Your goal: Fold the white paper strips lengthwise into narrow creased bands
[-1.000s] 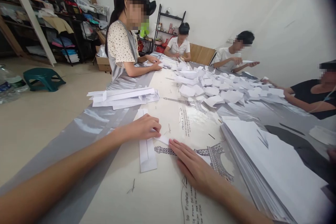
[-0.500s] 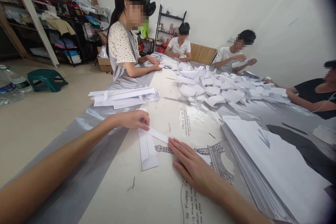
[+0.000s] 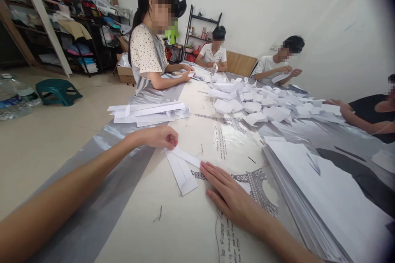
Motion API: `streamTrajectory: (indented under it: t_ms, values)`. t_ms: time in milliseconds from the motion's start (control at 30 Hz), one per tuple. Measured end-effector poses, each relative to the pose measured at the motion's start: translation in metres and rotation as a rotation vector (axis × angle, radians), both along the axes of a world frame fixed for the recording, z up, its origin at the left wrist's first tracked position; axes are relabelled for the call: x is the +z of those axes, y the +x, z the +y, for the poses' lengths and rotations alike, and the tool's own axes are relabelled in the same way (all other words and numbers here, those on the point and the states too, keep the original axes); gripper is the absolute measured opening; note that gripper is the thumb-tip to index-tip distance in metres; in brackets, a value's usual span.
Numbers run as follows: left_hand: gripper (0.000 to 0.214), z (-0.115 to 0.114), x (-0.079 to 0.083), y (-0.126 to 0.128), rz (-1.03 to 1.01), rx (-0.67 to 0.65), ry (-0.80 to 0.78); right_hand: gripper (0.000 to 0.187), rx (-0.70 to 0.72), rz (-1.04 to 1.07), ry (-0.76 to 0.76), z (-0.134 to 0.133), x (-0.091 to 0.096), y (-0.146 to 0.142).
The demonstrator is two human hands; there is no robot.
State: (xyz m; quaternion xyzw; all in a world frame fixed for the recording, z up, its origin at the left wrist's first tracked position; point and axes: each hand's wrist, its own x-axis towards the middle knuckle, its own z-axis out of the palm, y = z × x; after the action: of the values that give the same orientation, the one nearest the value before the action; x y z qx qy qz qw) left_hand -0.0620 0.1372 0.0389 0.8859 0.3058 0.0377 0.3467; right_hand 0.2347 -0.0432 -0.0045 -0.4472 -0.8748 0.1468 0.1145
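A white folded paper strip (image 3: 182, 172) lies on the cream printed tablecloth in a V shape, one leg pointing down and the other running right. At the top corner of the V, my left hand (image 3: 162, 136) pinches the paper between thumb and curled fingers. My right hand (image 3: 226, 187) lies flat, fingers stretched out, across the right-hand leg and hides part of it. A bit of white paper shows beyond its knuckles. Past my left hand rests a pile of long folded paper strips (image 3: 151, 113).
A thick stack of white sheets (image 3: 314, 185) stands to the right of my right arm. Many small folded paper pieces (image 3: 265, 102) cover the table's far middle. Several other people sit or stand around the table. A green stool (image 3: 58, 91) is on the floor at left.
The lower leg of the paper strip has swung to the right, narrowing the V. My left hand still pinches the corner and my right hand stays flat. The whole view has shifted slightly.
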Motion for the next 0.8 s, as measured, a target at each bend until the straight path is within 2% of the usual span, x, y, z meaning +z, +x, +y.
streamTrajectory:
  t_ms: [67, 200, 367, 533, 800]
  values:
    - [0.013, 0.0, 0.001, -0.002, -0.009, -0.019, -0.004, 0.062, -0.002, 0.001, 0.0, 0.0, 0.0, 0.0]
    - [0.012, -0.005, 0.005, -0.002, -0.01, -0.046, 0.112, 0.062, 0.001, 0.001, 0.011, 0.0, 0.0, -0.001]
    - [0.012, -0.015, 0.01, 0.004, 0.022, -0.168, 0.183, 0.063, 0.004, 0.01, 0.019, 0.001, 0.0, -0.001]
    - [0.007, -0.017, 0.011, 0.01, 0.074, -0.214, 0.298, 0.061, -0.004, 0.018, -0.011, 0.001, 0.001, 0.0]
    - [0.034, -0.029, 0.009, 0.02, 0.121, -0.328, 0.643, 0.058, -0.02, 0.034, -0.062, 0.001, 0.006, 0.001]
